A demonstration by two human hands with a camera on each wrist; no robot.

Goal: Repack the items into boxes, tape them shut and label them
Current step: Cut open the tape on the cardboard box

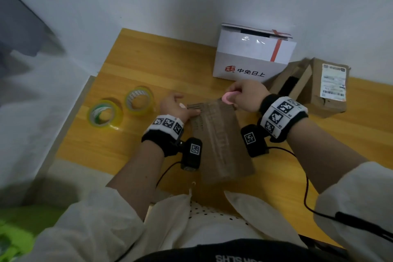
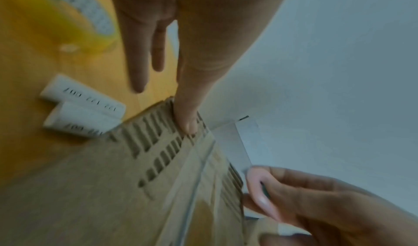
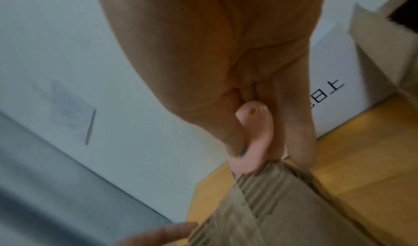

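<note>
A flat brown cardboard box (image 1: 221, 140) with clear tape along its top lies in the middle of the wooden table (image 1: 127, 144). My left hand (image 1: 182, 105) rests on the box's far left corner, and a straight finger (image 2: 187, 123) presses the corrugated edge. My right hand (image 1: 238, 94) pinches a small pink cutter (image 1: 228, 97) between thumb and fingers. The cutter (image 3: 255, 140) touches the far edge of the box (image 3: 282, 205). Two small white paper rolls (image 2: 83, 108) with printed numbers lie beside the box's left corner.
Two rolls of clear tape (image 1: 105, 114) (image 1: 139, 100) sit on the table to the left. At the back, against the wall, stands a white box (image 1: 253, 55) with red ribbon. An open brown box (image 1: 314, 87) bearing a shipping label is at the right.
</note>
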